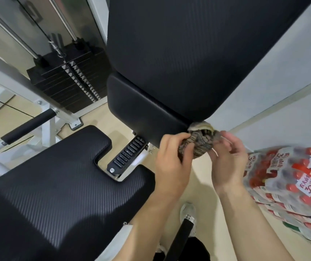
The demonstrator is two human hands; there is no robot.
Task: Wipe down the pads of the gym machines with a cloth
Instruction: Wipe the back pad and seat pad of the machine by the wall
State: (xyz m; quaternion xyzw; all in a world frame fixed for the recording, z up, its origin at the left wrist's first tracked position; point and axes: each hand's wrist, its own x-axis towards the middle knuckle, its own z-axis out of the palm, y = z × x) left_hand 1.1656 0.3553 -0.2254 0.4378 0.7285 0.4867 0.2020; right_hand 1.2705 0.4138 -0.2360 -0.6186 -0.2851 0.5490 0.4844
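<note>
While my left grip (171,159) and right grip (230,157) both pinch the bunched cloth (198,144) at the corner of the lower pad (147,108), I judge it soft, light, floppy, best held wadded in one palm

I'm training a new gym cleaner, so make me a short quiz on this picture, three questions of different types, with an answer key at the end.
1. Which hands grip the bunched brown-patterned cloth?
2. The cloth is closest to: A) the black weight stack; B) the lower corner of the black textured back pad; C) the black padded bar.
3. True or false: the shrink-wrapped packs of red-capped bottles lie on the black seat pad.
Key: 1. Both, the left hand and the right hand. 2. B. 3. False; they are stacked on the person's right, off the machine.
</note>
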